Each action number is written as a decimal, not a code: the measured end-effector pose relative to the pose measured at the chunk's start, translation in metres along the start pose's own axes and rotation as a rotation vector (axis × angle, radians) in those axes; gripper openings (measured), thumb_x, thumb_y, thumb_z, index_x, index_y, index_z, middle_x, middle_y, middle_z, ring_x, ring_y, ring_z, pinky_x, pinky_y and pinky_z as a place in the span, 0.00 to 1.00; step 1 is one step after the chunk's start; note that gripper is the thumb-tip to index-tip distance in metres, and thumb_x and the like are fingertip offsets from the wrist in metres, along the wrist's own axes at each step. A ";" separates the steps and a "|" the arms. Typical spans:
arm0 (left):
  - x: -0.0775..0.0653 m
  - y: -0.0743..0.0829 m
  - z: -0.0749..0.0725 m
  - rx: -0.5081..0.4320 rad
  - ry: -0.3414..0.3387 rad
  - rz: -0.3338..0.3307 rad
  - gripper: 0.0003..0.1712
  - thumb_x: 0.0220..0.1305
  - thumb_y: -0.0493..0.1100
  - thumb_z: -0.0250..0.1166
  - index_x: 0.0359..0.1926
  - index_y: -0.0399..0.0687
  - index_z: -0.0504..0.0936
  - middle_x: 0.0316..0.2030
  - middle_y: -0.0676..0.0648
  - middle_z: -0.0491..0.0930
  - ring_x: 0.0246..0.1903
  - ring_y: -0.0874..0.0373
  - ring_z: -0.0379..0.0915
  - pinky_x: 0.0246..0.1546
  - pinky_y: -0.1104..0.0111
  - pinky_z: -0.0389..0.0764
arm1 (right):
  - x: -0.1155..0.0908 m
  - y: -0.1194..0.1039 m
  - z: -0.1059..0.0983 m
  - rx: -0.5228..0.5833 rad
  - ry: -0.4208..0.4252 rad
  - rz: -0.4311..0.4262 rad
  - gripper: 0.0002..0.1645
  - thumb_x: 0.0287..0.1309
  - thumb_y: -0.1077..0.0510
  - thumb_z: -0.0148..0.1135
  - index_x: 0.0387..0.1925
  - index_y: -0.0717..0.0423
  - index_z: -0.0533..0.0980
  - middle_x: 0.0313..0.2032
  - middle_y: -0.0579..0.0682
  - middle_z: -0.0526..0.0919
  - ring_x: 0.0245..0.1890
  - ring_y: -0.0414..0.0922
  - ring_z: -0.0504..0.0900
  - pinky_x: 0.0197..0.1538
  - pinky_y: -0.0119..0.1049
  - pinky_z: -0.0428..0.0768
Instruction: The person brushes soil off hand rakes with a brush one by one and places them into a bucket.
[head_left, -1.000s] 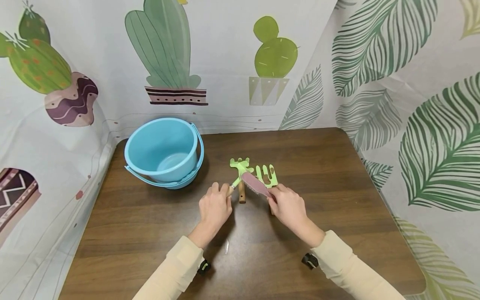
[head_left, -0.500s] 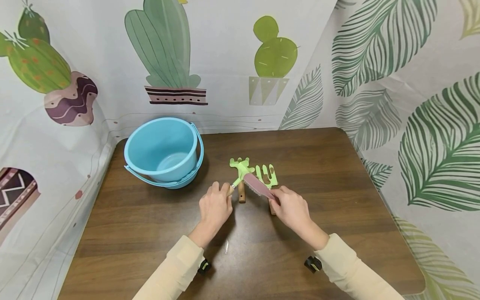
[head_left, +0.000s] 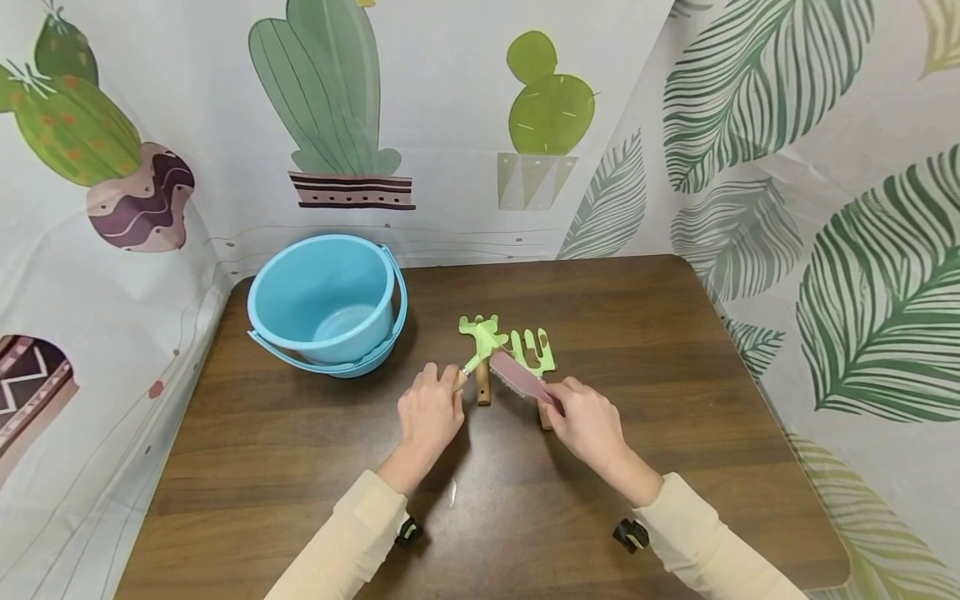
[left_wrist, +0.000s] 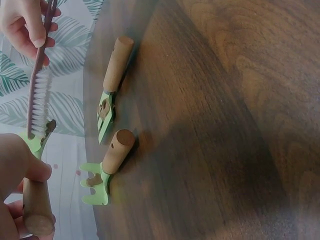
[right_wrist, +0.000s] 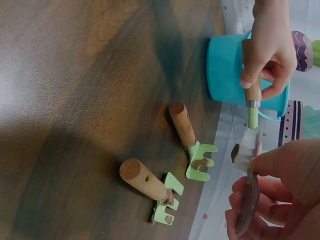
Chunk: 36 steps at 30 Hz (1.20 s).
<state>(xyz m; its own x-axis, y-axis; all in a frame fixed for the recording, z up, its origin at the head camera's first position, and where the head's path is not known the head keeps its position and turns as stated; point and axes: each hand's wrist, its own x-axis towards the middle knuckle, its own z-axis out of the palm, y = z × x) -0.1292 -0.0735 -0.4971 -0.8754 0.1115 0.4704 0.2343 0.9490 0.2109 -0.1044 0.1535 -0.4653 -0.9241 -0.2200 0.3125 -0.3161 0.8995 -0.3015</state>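
At the centre of the frame in the head view, a pink-backed brush slants down to the right, its far end against the green head of a garden tool. In the wrist views its white bristles appear to meet that head, where dark brown matter clings. The right hand, right of centre, pinches the brush between thumb and fingers. The left hand, left of centre, has its fingers curled round the tool's wooden handle.

Just below the tool's head, a small green rake lies on the brown wood-grain surface, partly hidden in the head view. To its right lies a green fork, its handle partly behind the right hand; brown patches mark both. At the upper left stands a light blue bucket. Across the top and sides hangs a white backdrop printed with cacti and leaves.
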 end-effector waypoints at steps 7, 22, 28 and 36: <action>0.000 -0.001 -0.001 -0.003 -0.006 -0.007 0.14 0.41 0.41 0.70 0.32 0.49 0.77 0.23 0.47 0.69 0.19 0.50 0.68 0.10 0.63 0.64 | 0.001 0.000 0.001 -0.021 0.059 -0.038 0.12 0.45 0.57 0.69 0.36 0.51 0.82 0.25 0.46 0.78 0.20 0.45 0.75 0.16 0.38 0.69; 0.000 0.006 -0.006 0.001 -0.048 0.013 0.15 0.42 0.42 0.70 0.34 0.50 0.77 0.23 0.48 0.68 0.19 0.52 0.69 0.10 0.64 0.64 | 0.013 -0.009 0.007 -0.154 0.165 -0.126 0.14 0.45 0.58 0.67 0.38 0.55 0.80 0.28 0.49 0.77 0.24 0.50 0.75 0.18 0.42 0.73; -0.001 0.004 -0.003 0.020 -0.027 0.009 0.14 0.42 0.42 0.70 0.33 0.49 0.77 0.22 0.48 0.68 0.18 0.52 0.68 0.10 0.64 0.64 | 0.012 -0.012 0.008 -0.132 0.108 -0.087 0.13 0.45 0.59 0.68 0.37 0.54 0.80 0.30 0.49 0.78 0.25 0.49 0.77 0.18 0.46 0.75; -0.002 0.003 -0.003 0.008 -0.022 0.005 0.14 0.41 0.41 0.70 0.33 0.49 0.77 0.22 0.48 0.67 0.18 0.52 0.68 0.11 0.64 0.63 | 0.010 -0.010 0.004 -0.046 0.028 -0.029 0.10 0.45 0.58 0.68 0.34 0.53 0.81 0.28 0.47 0.79 0.23 0.47 0.79 0.20 0.45 0.75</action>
<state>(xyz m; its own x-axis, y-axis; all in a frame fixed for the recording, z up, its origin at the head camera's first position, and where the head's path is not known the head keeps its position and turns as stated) -0.1255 -0.0715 -0.4950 -0.8834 0.1224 0.4524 0.2350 0.9509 0.2015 -0.1115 0.1403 -0.4625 -0.9081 -0.2362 0.3457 -0.3317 0.9096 -0.2500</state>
